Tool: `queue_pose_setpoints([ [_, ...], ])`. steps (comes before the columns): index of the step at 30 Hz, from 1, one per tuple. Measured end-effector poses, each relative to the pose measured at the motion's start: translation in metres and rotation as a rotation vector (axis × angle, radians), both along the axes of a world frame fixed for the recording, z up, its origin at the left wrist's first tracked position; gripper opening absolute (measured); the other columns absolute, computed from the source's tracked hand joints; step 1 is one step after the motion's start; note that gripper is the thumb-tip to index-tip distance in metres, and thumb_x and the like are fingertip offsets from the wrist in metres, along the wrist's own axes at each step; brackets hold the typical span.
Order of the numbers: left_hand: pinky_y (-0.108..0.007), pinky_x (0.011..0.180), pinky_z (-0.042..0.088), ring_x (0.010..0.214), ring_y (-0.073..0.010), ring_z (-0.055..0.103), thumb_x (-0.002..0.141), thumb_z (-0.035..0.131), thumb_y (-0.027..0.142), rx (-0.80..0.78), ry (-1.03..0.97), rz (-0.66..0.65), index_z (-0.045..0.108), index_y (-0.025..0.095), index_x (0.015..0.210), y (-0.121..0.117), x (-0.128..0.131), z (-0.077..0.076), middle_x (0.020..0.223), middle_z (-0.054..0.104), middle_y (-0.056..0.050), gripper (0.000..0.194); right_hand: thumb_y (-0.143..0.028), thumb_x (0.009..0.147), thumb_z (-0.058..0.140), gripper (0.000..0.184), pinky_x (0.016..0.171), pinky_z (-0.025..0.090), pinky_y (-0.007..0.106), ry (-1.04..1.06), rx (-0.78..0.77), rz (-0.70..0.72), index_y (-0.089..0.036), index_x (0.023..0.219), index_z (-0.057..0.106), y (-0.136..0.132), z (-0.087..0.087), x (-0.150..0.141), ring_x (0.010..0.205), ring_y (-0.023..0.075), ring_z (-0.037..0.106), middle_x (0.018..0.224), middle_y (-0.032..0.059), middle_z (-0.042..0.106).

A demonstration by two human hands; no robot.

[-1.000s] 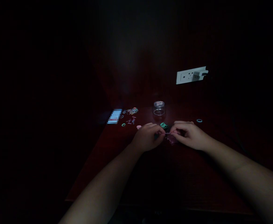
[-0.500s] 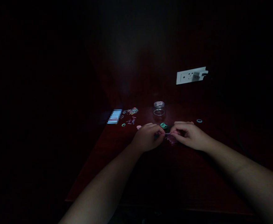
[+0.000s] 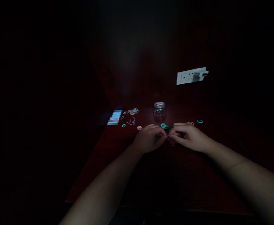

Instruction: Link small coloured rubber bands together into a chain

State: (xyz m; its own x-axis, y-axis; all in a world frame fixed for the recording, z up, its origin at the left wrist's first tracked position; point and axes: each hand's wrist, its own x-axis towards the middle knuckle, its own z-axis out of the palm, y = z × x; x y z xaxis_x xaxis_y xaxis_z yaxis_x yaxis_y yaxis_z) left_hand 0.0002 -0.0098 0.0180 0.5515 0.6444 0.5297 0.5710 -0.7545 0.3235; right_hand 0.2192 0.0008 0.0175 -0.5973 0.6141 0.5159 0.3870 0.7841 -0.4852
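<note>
Over the dark red table (image 3: 174, 178), my left hand (image 3: 149, 139) and my right hand (image 3: 188, 137) meet with their fingertips pinched, almost touching. Between them they hold a small purple hair tie (image 3: 168, 135), mostly hidden by the fingers. More purple hair ties (image 3: 172, 144) lie in dim light just below the fingertips. Green hair ties (image 3: 164, 126) are bunched right behind my hands. Pink hair ties (image 3: 139, 128) rest beside my left hand, and orange ones (image 3: 190, 123) show behind my right hand.
A clear lidded jar (image 3: 159, 109) stands behind the hands. At left lie a mixed heap of hair ties (image 3: 133, 111), small purple pieces (image 3: 131, 121), a green ring (image 3: 124, 125) and a lit phone (image 3: 114, 117). One blue hair tie (image 3: 199, 121) is at right, below a wall socket (image 3: 190, 75) with a plug.
My hands have come closer together, so the stretched purple hair tie between them is shorter. My right hand shifted slightly, uncovering more of the orange hair ties.
</note>
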Motion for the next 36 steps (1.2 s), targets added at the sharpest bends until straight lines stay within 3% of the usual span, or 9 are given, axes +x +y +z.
queue_pose_setpoints([
  [25, -0.03, 0.073, 0.046, 0.075, -0.0142, 0.059, 0.084, 0.059, 0.021, 0.028, -0.02, 0.001, 0.062, 0.02, 0.083, 0.0048, -0.0097, -0.0053, 0.077, 0.065, 0.001, 0.004, -0.023, 0.085, 0.063, 0.011, 0.059, 0.04, 0.026, 0.0, -0.025, -0.082, -0.018, 0.077, 0.067, 0.0044, -0.0036, 0.0078, 0.063, 0.0135, 0.053, 0.07, 0.0011, 0.058],
  [32, -0.031, 0.075, 0.048, 0.079, -0.0154, 0.064, 0.084, 0.068, 0.034, -0.004, -0.009, 0.007, 0.066, 0.022, 0.09, 0.0017, -0.0054, -0.0031, 0.084, 0.071, 0.001, 0.014, -0.023, 0.086, 0.062, 0.012, 0.056, 0.039, 0.025, 0.016, -0.012, -0.034, -0.018, 0.078, 0.068, 0.0014, -0.0013, 0.004, 0.06, 0.0124, 0.052, 0.068, 0.0005, 0.058],
  [36, -0.03, 0.075, 0.049, 0.077, -0.0142, 0.065, 0.086, 0.065, 0.029, -0.018, 0.001, -0.006, 0.068, 0.023, 0.088, 0.0027, -0.0034, -0.003, 0.08, 0.072, 0.002, 0.007, -0.022, 0.088, 0.061, 0.012, 0.055, 0.038, 0.025, 0.022, 0.011, -0.017, -0.018, 0.08, 0.069, 0.0011, -0.0011, 0.0031, 0.059, 0.012, 0.051, 0.068, 0.0005, 0.057],
])
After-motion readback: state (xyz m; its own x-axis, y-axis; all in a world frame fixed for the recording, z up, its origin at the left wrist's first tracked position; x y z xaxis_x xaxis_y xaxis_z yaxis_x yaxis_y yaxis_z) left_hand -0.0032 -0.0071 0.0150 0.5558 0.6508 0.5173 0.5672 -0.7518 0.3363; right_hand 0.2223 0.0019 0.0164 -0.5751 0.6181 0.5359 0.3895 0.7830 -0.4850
